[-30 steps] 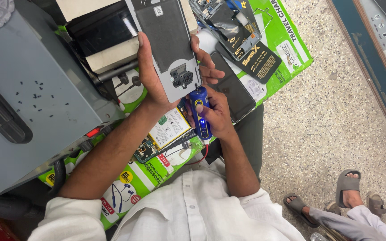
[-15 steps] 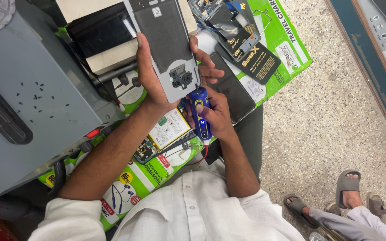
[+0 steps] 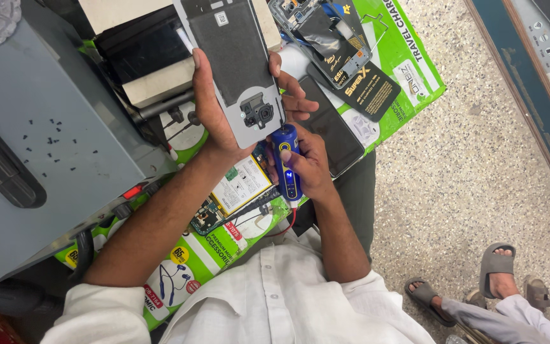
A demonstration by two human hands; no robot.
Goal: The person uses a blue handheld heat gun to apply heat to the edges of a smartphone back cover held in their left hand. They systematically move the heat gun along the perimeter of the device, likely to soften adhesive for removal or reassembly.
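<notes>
My left hand (image 3: 214, 118) holds a phone back cover (image 3: 233, 60) upright, its inner side facing me, dark grey padding above and a square camera housing (image 3: 259, 113) near the lower end. My right hand (image 3: 310, 162) grips a blue pen-shaped electric tool (image 3: 286, 162) with its tip just below the cover's lower edge. Under the hands, an opened phone with a white battery (image 3: 242, 185) and a circuit board (image 3: 208, 216) lies on a green printed sheet (image 3: 224, 245).
A grey metal machine (image 3: 39, 146) with small dark screws on top fills the left. A black phone screen (image 3: 332, 127) and dark packets (image 3: 351, 70) lie on the green sheet. A seated person's sandalled feet (image 3: 479, 280) rest on the speckled floor at lower right.
</notes>
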